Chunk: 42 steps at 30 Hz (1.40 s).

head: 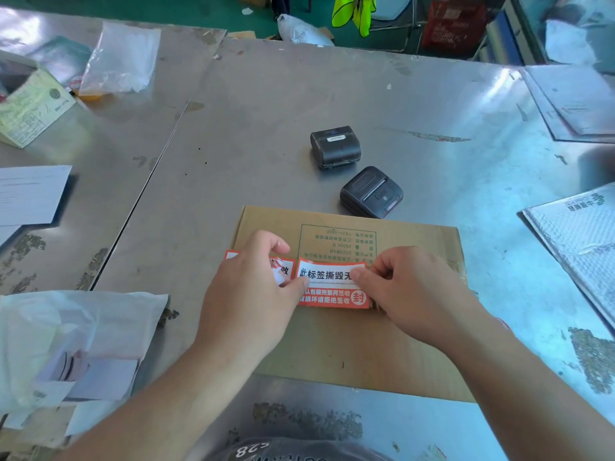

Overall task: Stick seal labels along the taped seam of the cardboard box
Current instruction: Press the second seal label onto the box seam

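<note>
On my feed, the far left of the steel bench (233, 128) carries a white plastic bag (83, 321) with papers inside. Beyond it lie white sheets (30, 194), a printed carton (33, 111) and a clear plastic pouch (123, 58).

The cardboard box (399, 344) lies flat on the bench at the near edge, right in front of me, with green print on its far half. Across its middle two red and white labels sit side by side. The first seal label (229, 255) is stuck at the box's left edge and is mostly hidden under my left hand (253, 294). That hand's fingers (278, 244) are curled over a crumpled scrap (278, 272) of white and red paper. Its thumb tip presses the left edge of the second seal label (329, 287).

The second seal label lies just right of the first, nearly touching it. I cannot tell whether it is flat against the cardboard all along. My right hand (416, 294) pinches its upper right corner, thumb on top of the print and the other fingers curled in close behind.

Beyond the box stand two small black label printers, one (335, 146) farther off and the other (371, 192) just beside the box's far edge. On the right lie a bubble mailer (582, 244) and, farther back, some documents (579, 101).
</note>
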Each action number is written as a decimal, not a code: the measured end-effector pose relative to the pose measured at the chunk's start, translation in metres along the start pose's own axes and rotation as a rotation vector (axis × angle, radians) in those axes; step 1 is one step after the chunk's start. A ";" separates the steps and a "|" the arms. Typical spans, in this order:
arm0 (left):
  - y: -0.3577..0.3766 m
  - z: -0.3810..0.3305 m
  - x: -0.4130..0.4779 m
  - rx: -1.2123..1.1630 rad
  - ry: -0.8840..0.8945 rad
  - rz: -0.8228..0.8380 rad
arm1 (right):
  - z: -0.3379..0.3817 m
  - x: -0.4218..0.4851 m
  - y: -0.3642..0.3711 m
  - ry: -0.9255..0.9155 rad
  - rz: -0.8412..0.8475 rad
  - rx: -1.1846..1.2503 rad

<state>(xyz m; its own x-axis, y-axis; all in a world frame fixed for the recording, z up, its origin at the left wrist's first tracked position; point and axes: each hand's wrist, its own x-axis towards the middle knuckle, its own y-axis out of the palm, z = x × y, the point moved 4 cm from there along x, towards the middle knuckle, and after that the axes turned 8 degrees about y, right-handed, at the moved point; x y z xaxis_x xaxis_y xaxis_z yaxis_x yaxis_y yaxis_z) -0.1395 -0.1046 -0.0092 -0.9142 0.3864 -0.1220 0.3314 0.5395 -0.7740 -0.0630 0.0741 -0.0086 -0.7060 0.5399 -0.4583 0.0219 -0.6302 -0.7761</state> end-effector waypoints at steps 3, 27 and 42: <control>0.002 0.000 0.001 0.005 0.003 0.000 | 0.000 0.003 0.002 -0.011 -0.005 -0.033; 0.006 0.003 0.006 0.083 0.036 0.032 | -0.004 0.004 0.018 -0.077 -0.110 -0.141; -0.003 0.014 0.013 0.099 0.063 0.212 | -0.013 0.000 0.012 -0.068 -0.009 -0.028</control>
<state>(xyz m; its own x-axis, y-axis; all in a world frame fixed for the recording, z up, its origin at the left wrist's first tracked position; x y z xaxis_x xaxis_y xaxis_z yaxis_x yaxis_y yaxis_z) -0.1554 -0.1121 -0.0174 -0.8092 0.5307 -0.2521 0.4871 0.3662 -0.7929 -0.0533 0.0743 -0.0235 -0.7524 0.5060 -0.4217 0.0344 -0.6092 -0.7922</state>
